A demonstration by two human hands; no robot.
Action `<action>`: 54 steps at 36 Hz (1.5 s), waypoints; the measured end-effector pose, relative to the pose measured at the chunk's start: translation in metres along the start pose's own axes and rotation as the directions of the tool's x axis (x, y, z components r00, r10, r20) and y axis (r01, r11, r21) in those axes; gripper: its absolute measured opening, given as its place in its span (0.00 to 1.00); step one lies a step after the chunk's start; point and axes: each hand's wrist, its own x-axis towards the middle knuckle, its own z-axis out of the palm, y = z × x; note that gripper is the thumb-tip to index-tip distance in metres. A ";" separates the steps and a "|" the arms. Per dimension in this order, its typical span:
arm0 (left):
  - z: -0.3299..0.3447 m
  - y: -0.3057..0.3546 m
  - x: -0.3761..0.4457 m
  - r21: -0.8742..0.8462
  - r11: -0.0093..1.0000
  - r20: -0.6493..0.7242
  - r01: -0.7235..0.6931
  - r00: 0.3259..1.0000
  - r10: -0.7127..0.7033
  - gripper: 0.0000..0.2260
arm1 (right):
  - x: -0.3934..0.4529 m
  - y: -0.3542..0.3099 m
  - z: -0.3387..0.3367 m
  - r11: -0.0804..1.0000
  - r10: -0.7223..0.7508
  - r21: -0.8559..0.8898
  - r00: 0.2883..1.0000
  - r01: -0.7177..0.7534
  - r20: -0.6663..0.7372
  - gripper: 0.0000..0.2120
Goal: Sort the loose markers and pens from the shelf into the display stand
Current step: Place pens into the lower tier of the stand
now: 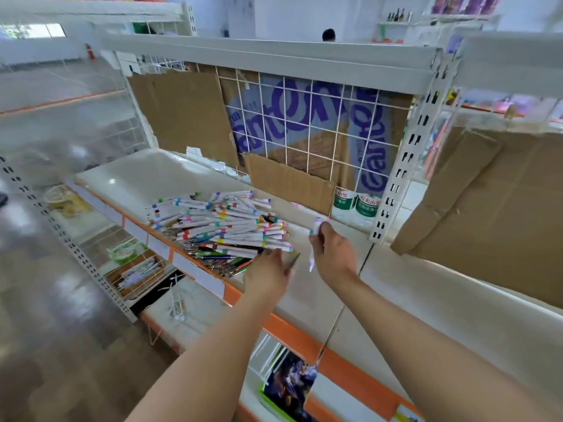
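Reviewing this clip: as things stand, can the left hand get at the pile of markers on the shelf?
Probably yes. The left hand is already at the near right edge of the pile of markers, and nothing lies between them. It seems to hold something thin, though blur hides what, which may hamper a fresh grip.

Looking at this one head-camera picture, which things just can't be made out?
- Left hand: its fingers lie under its back; the thin thing at its edge is blurred, so any hold is unclear.
- Display stand: cannot be identified in the head view.
- Marker in the right hand: its middle is hidden by the fingers, its print blurred.
- Pile of markers and pens: labels too small.
- Person behind the shelf: only the head top shows.
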 end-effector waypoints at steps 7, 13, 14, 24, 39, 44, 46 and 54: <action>0.021 0.009 0.017 0.183 0.983 0.022 -0.014 1.000 0.010 0.13 | -0.004 0.020 0.003 0.999 0.035 -0.040 0.999 -0.037 -0.036 0.08; 0.020 0.007 0.022 0.035 0.999 -0.002 0.039 0.999 -0.039 0.11 | -0.013 0.028 -0.004 0.998 0.060 -0.007 0.994 -0.061 -0.089 0.02; 0.019 0.006 0.022 -0.007 0.999 -0.021 0.039 0.999 -0.039 0.11 | -0.015 0.029 -0.006 0.998 0.066 -0.008 0.993 -0.067 -0.095 0.02; 0.003 0.035 0.002 -0.224 0.967 -0.150 -0.121 0.985 0.089 0.08 | -0.050 0.045 -0.031 0.964 0.245 -0.016 0.916 -0.264 -0.318 0.08; 0.033 0.172 -0.090 -0.351 0.817 -0.243 -0.457 0.887 0.392 0.08 | -0.168 0.117 -0.144 0.882 0.329 -0.060 0.701 -0.468 -0.632 0.08; 0.054 0.232 -0.135 -0.382 0.771 -0.271 -0.509 0.860 0.433 0.07 | -0.222 0.155 -0.201 0.861 0.340 -0.054 0.652 -0.506 -0.677 0.05; 0.060 0.257 -0.155 -0.408 0.757 -0.286 -0.511 0.858 0.426 0.08 | -0.242 0.168 -0.225 0.843 0.342 -0.078 0.643 -0.532 -0.685 0.06; 0.076 0.341 -0.220 -0.430 0.687 -0.342 -0.586 0.810 0.476 0.06 | -0.289 0.208 -0.321 0.889 0.274 -0.028 0.580 -0.458 -0.767 0.05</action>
